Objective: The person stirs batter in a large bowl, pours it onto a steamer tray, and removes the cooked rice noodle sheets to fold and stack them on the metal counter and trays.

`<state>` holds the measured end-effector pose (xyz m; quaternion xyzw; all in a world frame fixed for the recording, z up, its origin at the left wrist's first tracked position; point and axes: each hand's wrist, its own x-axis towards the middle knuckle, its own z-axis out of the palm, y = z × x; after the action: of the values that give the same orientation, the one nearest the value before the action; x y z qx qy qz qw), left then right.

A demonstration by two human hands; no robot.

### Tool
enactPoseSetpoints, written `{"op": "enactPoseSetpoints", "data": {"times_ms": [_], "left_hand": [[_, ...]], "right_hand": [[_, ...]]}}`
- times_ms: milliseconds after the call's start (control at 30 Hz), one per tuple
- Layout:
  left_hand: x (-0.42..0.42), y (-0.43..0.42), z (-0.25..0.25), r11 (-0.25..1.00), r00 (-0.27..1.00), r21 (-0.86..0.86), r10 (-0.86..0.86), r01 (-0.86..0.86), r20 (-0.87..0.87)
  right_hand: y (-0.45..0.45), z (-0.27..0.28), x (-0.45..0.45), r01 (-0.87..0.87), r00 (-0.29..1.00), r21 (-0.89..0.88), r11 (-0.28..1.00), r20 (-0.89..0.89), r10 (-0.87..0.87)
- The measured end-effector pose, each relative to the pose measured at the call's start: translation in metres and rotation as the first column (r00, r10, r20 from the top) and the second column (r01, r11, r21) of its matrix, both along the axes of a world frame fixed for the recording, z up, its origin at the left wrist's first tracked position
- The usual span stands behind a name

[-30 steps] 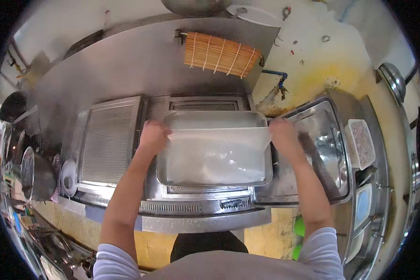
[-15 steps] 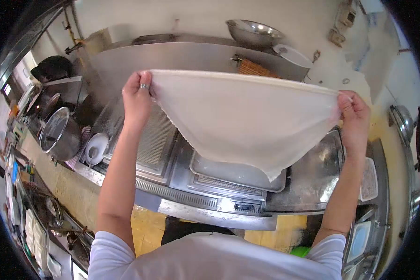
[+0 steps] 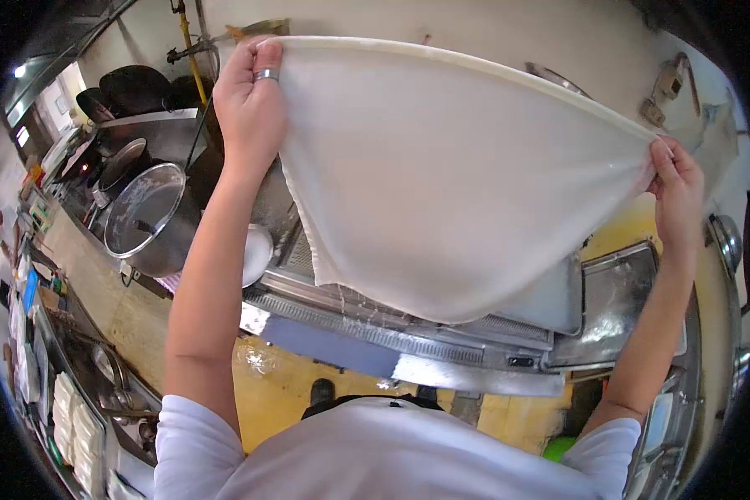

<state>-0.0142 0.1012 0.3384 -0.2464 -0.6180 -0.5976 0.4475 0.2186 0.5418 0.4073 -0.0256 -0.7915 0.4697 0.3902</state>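
A wet white cloth hangs spread between my raised hands, with liquid running off its lower left edge. My left hand, a ring on one finger, is closed on the cloth's upper left corner. At the upper right corner, the fingers of my right hand pinch the cloth. Behind and below it, a shallow metal tray partly shows on the steel steamer counter. The cloth hides most of the counter top.
A large steel pot stands to the left, beside a white lid. Dark woks lean farther back. On the right lies a wide metal tray. Stacked white items are at the lower left.
Both hands have risen from the tray, lifting the cloth up and out of it. The view has turned left, and more of the pot and floor shows.
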Motion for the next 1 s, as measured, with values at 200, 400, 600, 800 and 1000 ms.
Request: {"op": "enactPoseSetpoints", "data": {"times_ms": [200, 400, 600, 800, 1000], "left_hand": [[-0.032, -0.104, -0.011, 1.000, 1.000, -0.005, -0.029, 0.029, 0.011], [-0.054, -0.162, -0.028, 0.997, 0.998, -0.059, 0.050, -0.047, 0.049], [-0.059, -0.189, -0.047, 0.994, 0.994, -0.089, 0.073, -0.066, 0.080], [-0.057, -0.200, -0.071, 0.992, 0.991, -0.115, 0.057, -0.043, 0.119], [-0.082, -0.185, -0.183, 0.942, 0.960, -0.329, 0.032, 0.064, 0.277]], "right_hand": [[-0.123, -0.009, -0.020, 0.134, 0.977, 0.073, 0.988, 0.157, -0.144], [-0.185, -0.026, -0.035, 0.122, 0.973, 0.056, 0.991, 0.189, -0.130], [-0.220, -0.035, -0.032, 0.123, 0.958, 0.074, 0.990, 0.251, -0.138], [-0.234, -0.057, -0.021, 0.174, 0.937, 0.023, 0.984, 0.305, -0.173], [-0.203, -0.202, -0.057, 0.121, 0.870, -0.047, 0.992, 0.485, -0.084]]}}
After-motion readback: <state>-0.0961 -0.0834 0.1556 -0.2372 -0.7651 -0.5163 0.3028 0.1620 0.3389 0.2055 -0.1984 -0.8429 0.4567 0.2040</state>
